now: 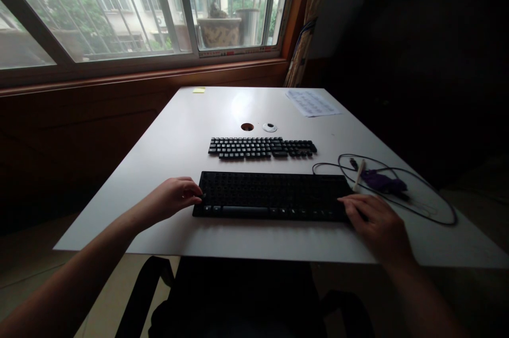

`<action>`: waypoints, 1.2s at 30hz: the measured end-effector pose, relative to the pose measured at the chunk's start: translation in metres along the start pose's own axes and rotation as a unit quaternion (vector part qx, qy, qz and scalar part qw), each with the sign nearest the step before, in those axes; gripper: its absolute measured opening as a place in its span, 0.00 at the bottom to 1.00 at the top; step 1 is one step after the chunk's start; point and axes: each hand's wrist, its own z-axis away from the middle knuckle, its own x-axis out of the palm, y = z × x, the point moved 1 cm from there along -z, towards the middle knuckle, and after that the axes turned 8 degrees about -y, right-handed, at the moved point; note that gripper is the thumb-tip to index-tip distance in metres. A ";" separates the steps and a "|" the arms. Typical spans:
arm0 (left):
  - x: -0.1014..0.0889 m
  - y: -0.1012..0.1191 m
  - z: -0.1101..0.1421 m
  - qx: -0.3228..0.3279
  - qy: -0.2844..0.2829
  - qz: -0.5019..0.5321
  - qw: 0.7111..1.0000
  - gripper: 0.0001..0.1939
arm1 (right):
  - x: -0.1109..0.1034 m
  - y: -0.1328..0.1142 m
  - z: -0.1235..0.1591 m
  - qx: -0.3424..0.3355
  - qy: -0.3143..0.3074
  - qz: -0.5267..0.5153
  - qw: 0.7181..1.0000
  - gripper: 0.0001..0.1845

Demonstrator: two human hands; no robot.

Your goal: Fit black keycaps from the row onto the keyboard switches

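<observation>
At the left end of a long black rectangular plastic keyboard (254,189), the left hand (181,195) is held with thumb and fingertips drawn close together; whether a small key is pinched there cannot be told. The right hand (371,216) is placed at the opposite end, its fingers bent and a fingertip brought onto the keyboard's right part; whether anything is gripped by it cannot be told either.

The keyboard is laid flat near the front edge of a white smooth-topped table (151,168), between the two hands. Along its near side, a row of keys is seen, a long dark space bar (245,210) among them. Just beyond it, loose black square-topped keycaps (246,147) are set out in keyboard-like rows.

To the right, a bunched purple cloth item (384,182) is ringed by a thin black cable (457,217), and a slim whitish stick (359,173) is seen beside it. Farther back, a round brown-edged hole (247,127) is neighboured by a white ring-shaped cover (269,127). Printed white paper (313,102) and a yellow paper pad (199,90) are placed near the far edge.
</observation>
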 end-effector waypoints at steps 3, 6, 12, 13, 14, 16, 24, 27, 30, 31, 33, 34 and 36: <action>0.000 -0.001 0.000 -0.001 0.001 0.007 1.000 0.11 | -0.001 -0.001 -0.001 -0.004 0.000 0.003 1.000 0.11; 0.000 -0.005 0.000 -0.015 0.000 0.040 0.999 0.11 | -0.001 -0.001 -0.001 -0.008 -0.002 0.005 1.000 0.11; 0.001 -0.007 -0.002 -0.036 -0.001 0.075 0.997 0.12 | 0.000 0.001 0.000 -0.002 -0.004 0.002 1.000 0.11; 0.001 -0.006 -0.002 -0.037 0.001 0.072 0.997 0.12 | 0.001 0.001 0.000 -0.001 -0.004 0.001 1.000 0.11; 0.001 -0.005 -0.002 -0.037 0.002 0.066 0.997 0.12 | 0.001 0.001 0.000 0.001 -0.004 0.001 1.000 0.11; 0.000 -0.002 -0.003 -0.036 0.005 0.054 0.998 0.12 | 0.002 0.001 0.000 0.002 -0.003 0.000 1.000 0.11; -0.002 0.004 -0.004 -0.033 -0.003 0.027 0.999 0.13 | 0.000 -0.001 -0.001 0.012 -0.006 -0.005 1.000 0.12; -0.002 0.005 -0.003 -0.034 -0.003 0.033 0.999 0.13 | 0.000 -0.001 -0.001 0.009 -0.006 -0.005 1.000 0.11; -0.002 0.006 -0.003 -0.027 -0.005 0.036 0.999 0.13 | 0.000 -0.002 -0.001 0.006 -0.007 -0.004 1.000 0.11; -0.002 0.007 -0.003 -0.024 -0.006 0.032 0.999 0.13 | -0.001 -0.002 -0.001 0.006 -0.007 -0.003 1.000 0.11; -0.001 0.008 -0.003 -0.019 -0.006 0.015 1.000 0.11 | -0.001 -0.002 -0.001 0.005 -0.007 -0.002 1.000 0.11; -0.001 0.008 -0.003 -0.018 -0.006 0.003 1.000 0.10 | -0.001 -0.002 -0.001 0.005 -0.006 -0.002 1.000 0.11; 0.001 0.008 -0.003 -0.017 -0.003 -0.022 1.000 0.08 | -0.001 -0.002 -0.001 0.002 -0.006 -0.001 1.000 0.11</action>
